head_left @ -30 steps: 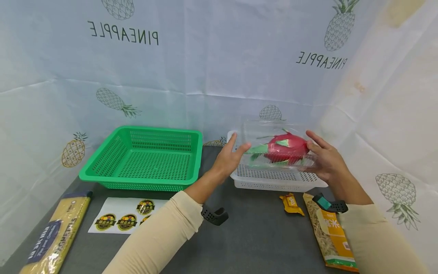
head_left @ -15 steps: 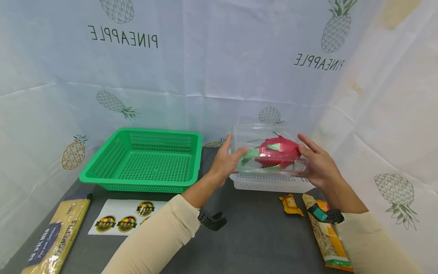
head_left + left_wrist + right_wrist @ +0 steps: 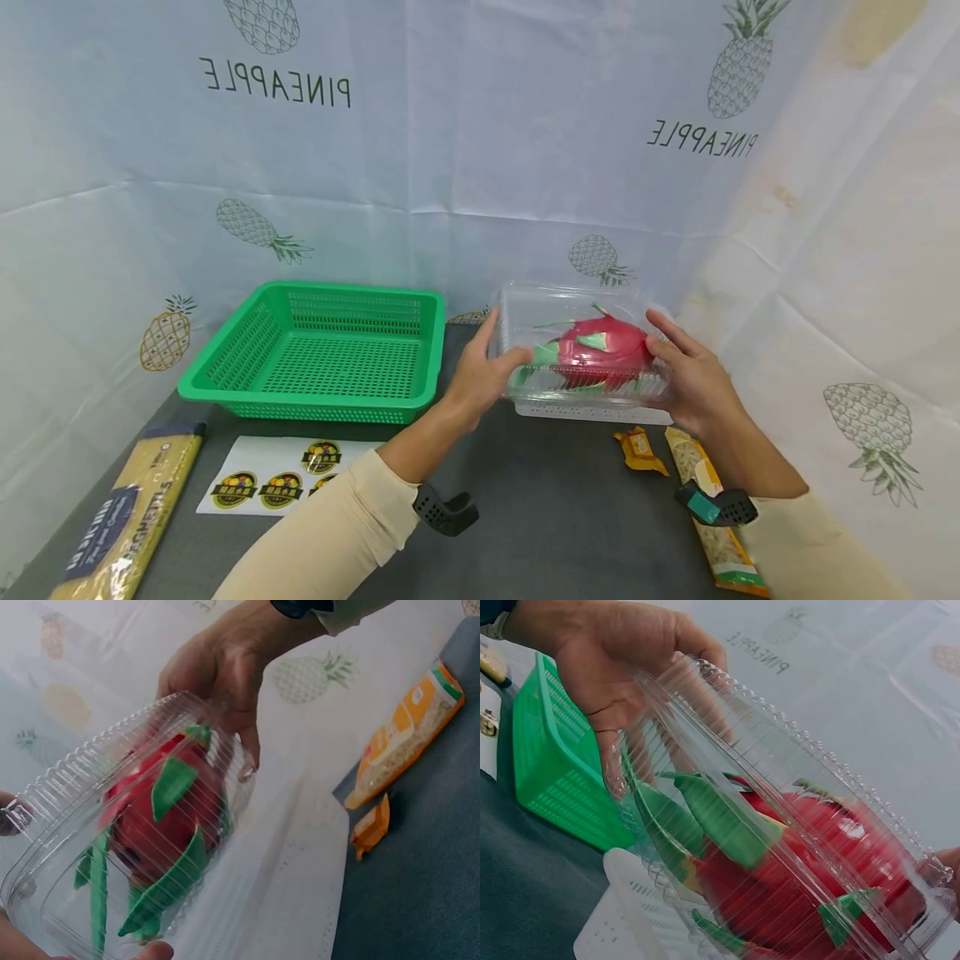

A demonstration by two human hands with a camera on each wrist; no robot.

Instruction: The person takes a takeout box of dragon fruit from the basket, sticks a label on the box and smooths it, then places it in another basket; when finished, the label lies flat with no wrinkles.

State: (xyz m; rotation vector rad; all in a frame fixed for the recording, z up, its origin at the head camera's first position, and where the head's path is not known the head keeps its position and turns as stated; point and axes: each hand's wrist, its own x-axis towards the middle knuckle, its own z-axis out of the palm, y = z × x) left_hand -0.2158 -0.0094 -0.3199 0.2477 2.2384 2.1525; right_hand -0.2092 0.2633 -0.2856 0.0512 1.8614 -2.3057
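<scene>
Both hands hold a clear plastic clamshell box point(image 3: 547, 304) with a red dragon fruit point(image 3: 611, 342) with green scales inside. My left hand point(image 3: 480, 371) grips the box's left end, thumb on the near side. At the right end my right hand point(image 3: 693, 383) grips it, with the thumb near the fruit's end. The box hangs tilted over a white perforated basket point(image 3: 585, 412) and hides most of it. In the left wrist view, ribbed walls of the box cross in front of the fruit point(image 3: 135, 840). The right wrist view shows the left hand's fingers point(image 3: 694, 690) around the box end.
A green perforated basket point(image 3: 435, 358) stands on the left. Before it lie a sheet of round stickers point(image 3: 251, 454) and a spaghetti pack point(image 3: 131, 517). On the right are a small orange packet point(image 3: 640, 450) and an orange-and-clear food bag point(image 3: 723, 550). A pineapple-printed sheet point(image 3: 510, 133) hangs behind.
Both hands have carried the box with the dragon fruit left, down and nearer in the head view. It covers more of the white basket now, and both grips stay on it.
</scene>
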